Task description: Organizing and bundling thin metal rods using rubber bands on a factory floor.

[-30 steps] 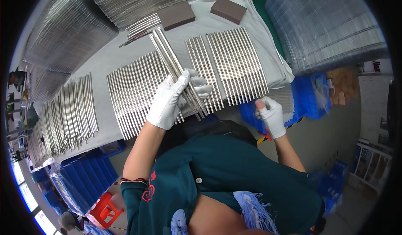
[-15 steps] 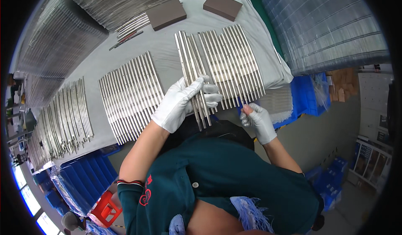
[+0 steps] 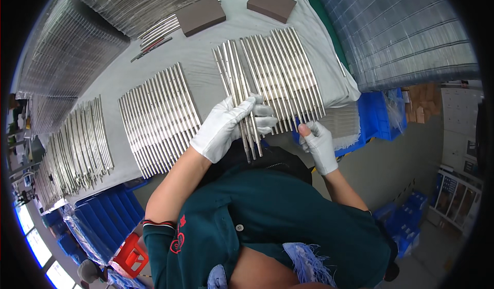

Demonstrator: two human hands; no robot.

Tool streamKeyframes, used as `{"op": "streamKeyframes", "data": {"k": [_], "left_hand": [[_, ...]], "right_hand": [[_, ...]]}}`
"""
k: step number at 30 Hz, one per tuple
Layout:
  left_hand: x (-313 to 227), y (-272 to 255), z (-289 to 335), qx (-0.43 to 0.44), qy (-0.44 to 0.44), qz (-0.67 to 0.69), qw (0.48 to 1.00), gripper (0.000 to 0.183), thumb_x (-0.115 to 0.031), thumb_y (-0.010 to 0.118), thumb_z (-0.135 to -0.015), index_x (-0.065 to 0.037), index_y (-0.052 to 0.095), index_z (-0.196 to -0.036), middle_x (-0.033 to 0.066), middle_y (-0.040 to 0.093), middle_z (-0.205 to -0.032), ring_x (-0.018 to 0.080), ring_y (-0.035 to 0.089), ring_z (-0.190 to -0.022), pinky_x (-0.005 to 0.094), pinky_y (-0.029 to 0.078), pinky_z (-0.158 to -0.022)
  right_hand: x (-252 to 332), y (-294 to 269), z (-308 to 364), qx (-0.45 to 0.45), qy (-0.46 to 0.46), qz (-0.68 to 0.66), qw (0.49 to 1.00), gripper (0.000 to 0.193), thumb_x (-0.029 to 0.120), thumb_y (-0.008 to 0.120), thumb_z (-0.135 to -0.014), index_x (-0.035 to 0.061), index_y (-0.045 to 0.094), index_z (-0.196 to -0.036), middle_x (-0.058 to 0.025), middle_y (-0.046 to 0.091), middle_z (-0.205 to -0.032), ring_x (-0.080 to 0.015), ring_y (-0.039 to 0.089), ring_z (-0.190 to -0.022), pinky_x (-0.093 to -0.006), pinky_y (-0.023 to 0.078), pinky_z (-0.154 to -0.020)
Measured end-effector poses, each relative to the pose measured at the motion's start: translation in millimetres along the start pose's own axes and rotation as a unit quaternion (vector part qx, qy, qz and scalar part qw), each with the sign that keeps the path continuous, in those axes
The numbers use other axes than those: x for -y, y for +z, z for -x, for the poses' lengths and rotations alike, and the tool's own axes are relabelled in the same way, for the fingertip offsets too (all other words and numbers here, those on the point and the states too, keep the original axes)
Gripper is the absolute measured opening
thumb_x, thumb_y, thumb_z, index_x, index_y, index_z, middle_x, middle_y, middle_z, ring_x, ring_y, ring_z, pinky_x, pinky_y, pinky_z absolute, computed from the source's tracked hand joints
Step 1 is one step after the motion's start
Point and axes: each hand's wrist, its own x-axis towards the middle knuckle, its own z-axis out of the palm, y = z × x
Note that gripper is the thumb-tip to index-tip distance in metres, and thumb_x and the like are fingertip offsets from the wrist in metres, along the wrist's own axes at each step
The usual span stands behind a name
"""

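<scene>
My left hand point(image 3: 218, 127), in a white glove, is closed around a loose bundle of shiny metal rods point(image 3: 236, 75). The rods fan slightly apart at the far end, and their near ends stick out below my fingers. Right of the bundle lies a row of similar rods point(image 3: 283, 78), side by side on the cloth-covered table. My right hand point(image 3: 319, 147), gloved with the thumb tip uncovered, is at the near ends of that row. Its fingers are curled in; whether a rod end is between them is hidden.
More rods lie in a middle row point(image 3: 159, 119) and a left row point(image 3: 85, 145). Two brown blocks point(image 3: 201, 16) point(image 3: 271, 4) sit at the back. Stacked clear plastic trays point(image 3: 396, 31) stand right and left. Blue bins point(image 3: 373, 116) are beside the table's right end.
The bundle's far ends have shifted and spread a little in my left hand. My right hand has moved slightly, still by the near ends of the right row.
</scene>
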Motion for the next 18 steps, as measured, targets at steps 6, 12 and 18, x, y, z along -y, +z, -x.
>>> {"op": "streamKeyframes", "data": {"k": [6, 12, 18], "left_hand": [[4, 12, -15, 0.005, -0.027, -0.050, 0.998, 0.023, -0.017, 0.048, -0.093, 0.000, 0.048, -0.109, 0.0098, 0.056, -0.098, 0.0205, 0.060, -0.085, 0.0330, 0.054, -0.072], [8, 22, -26, 0.027, -0.012, -0.032, 0.999, 0.031, -0.017, 0.050, -0.092, 0.000, 0.044, -0.118, 0.0133, 0.057, -0.105, 0.0251, 0.061, -0.094, 0.0370, 0.055, -0.079], [7, 18, -25, 0.095, 0.005, 0.033, 0.995, 0.035, -0.014, 0.049, -0.092, 0.001, 0.041, -0.123, 0.0077, 0.055, -0.093, 0.0233, 0.058, -0.097, 0.0420, 0.053, -0.085]], "right_hand": [[42, 4, 37, 0.118, 0.019, -0.038, 0.992, 0.031, 0.032, 0.056, -0.089, 0.0050, 0.053, -0.075, -0.0003, 0.054, -0.061, -0.0043, 0.048, -0.052, -0.0176, 0.037, -0.047], [35, 10, 32, 0.202, -0.004, 0.042, 0.979, 0.030, 0.029, 0.058, -0.088, 0.0023, 0.055, -0.074, -0.0011, 0.056, -0.063, -0.0054, 0.051, -0.055, -0.0202, 0.040, -0.052], [27, 12, 22, 0.254, -0.034, 0.051, 0.965, 0.036, 0.033, 0.058, -0.088, 0.0021, 0.056, -0.070, -0.0019, 0.055, -0.060, -0.0061, 0.052, -0.055, -0.0208, 0.040, -0.051]]}}
